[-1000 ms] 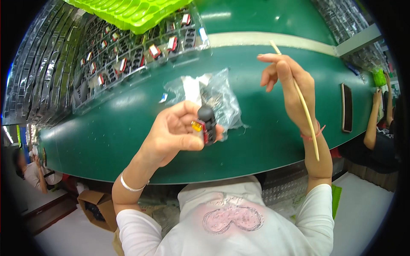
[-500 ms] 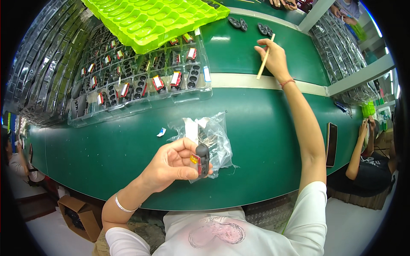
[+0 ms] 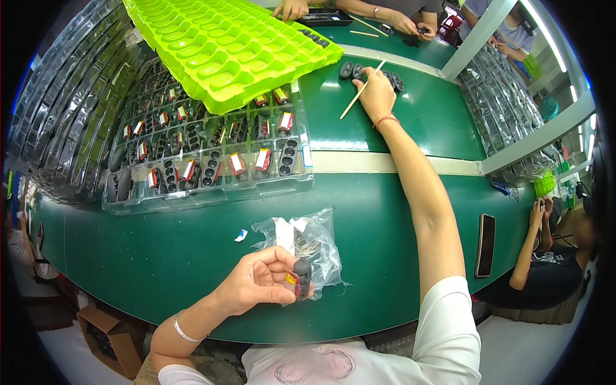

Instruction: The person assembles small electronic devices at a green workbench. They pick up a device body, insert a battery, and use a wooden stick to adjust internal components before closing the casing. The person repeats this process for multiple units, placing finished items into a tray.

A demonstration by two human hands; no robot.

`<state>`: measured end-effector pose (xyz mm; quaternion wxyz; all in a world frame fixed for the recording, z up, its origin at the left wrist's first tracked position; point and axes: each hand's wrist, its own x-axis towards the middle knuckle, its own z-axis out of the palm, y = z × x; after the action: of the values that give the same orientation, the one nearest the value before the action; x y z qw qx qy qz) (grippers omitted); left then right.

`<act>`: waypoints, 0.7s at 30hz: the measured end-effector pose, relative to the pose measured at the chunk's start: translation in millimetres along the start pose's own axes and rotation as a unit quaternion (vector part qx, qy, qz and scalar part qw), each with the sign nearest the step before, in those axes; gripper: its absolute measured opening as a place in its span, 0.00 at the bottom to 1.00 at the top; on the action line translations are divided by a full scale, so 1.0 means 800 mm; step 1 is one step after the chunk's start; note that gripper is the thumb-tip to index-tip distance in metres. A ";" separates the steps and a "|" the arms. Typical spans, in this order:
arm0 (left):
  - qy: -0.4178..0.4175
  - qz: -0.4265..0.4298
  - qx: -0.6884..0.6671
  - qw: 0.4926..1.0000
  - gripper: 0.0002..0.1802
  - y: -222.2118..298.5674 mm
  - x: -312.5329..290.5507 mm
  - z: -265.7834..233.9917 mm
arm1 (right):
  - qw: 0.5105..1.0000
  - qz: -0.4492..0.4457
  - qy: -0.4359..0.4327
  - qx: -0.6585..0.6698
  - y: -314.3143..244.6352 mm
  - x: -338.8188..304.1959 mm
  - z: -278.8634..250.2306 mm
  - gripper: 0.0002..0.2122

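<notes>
In my left hand (image 3: pixel 256 282) is a small black rounded part (image 3: pixel 302 269) with a red side and a yellow patch, pinched between thumb and fingers. Just behind it lies a clear plastic bag (image 3: pixel 324 256) with thin pale pieces inside. My right hand (image 3: pixel 377 95) stretches to the far side of the bench, a thin wooden stick (image 3: pixel 351 106) held across its fingers. Its fingertips are at a pair of black oval pieces (image 3: pixel 347 69); whether they grip one is hidden. More black pieces (image 3: pixel 396 82) sit just right of that hand.
A clear compartment tray (image 3: pixel 212 192) of black and red parts stands at left, a lime-green moulded tray (image 3: pixel 224 64) resting over it. Stacked clear trays (image 3: pixel 70 115) rise beyond. At right lie a phone (image 3: pixel 486 245) and a metal post (image 3: pixel 545 131). Co-workers' hands (image 3: pixel 404 24) work across the bench.
My right hand has moved left with the stick, from beside the right-hand black pieces to the left-hand pair. The view has tilted upward. My left hand still holds the black part.
</notes>
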<state>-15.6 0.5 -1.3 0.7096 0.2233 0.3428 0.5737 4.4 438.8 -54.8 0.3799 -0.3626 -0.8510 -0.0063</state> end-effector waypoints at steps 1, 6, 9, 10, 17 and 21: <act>0.001 0.004 0.005 1.000 0.24 0.000 0.000 0.000 | 1.000 -0.011 0.007 0.008 -0.003 0.000 0.000 0.12; 0.001 0.012 0.015 1.000 0.24 -0.002 0.005 0.003 | 0.999 -0.030 -0.002 -0.018 0.007 0.003 0.000 0.07; -0.012 0.021 0.025 0.999 0.24 -0.002 0.004 0.004 | 0.998 -0.066 0.021 0.010 0.012 0.005 -0.015 0.04; -0.005 0.020 0.023 1.000 0.24 -0.001 0.001 0.003 | 0.996 -0.081 0.013 0.020 0.004 -0.002 -0.031 0.04; -0.007 0.017 0.025 1.000 0.24 -0.005 -0.003 0.007 | 0.949 -0.286 -0.125 0.037 -0.032 -0.109 -0.229 0.08; 0.003 0.016 0.026 1.000 0.24 -0.008 -0.005 0.000 | 0.932 -0.287 -0.221 0.026 -0.070 -0.178 -0.294 0.09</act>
<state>-11.7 -5.3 -5.2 0.6932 0.2452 0.3565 0.5764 184.2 242.7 34.2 0.1737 -0.0855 -0.9810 -0.0129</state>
